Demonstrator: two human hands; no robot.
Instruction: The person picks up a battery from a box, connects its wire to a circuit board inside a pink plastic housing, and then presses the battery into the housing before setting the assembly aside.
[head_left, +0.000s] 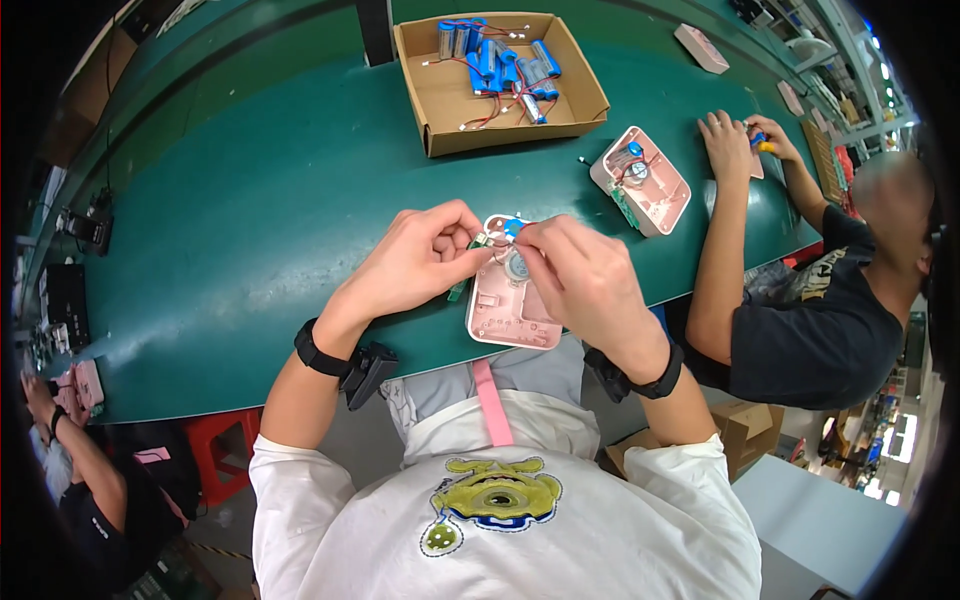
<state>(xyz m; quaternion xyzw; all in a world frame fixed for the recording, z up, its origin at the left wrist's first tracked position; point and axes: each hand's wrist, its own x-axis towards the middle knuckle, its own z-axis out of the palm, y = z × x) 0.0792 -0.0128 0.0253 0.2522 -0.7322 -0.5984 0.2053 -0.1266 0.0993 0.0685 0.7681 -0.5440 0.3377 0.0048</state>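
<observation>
A pink plastic housing (500, 325) lies open side up at the table's near edge, in front of my body. Inside it are a round silvery part (516, 266) and a blue battery pack (514, 228) by its far end. At the housing's left edge, my left hand (420, 255) pinches a green circuit board (457, 291), which the fingers partly cover. My right hand (590, 275) is closed over the housing's right side, its thumb and forefinger pinching a thin wire beside the battery pack. The fingertips of both hands nearly meet.
A cardboard box (430, 112) of blue battery packs with wires stands at the far side. Right of my hands sits another open pink housing (668, 205). A co-worker's hands (735, 145) work at the right; another person's hand (42, 400) shows far left.
</observation>
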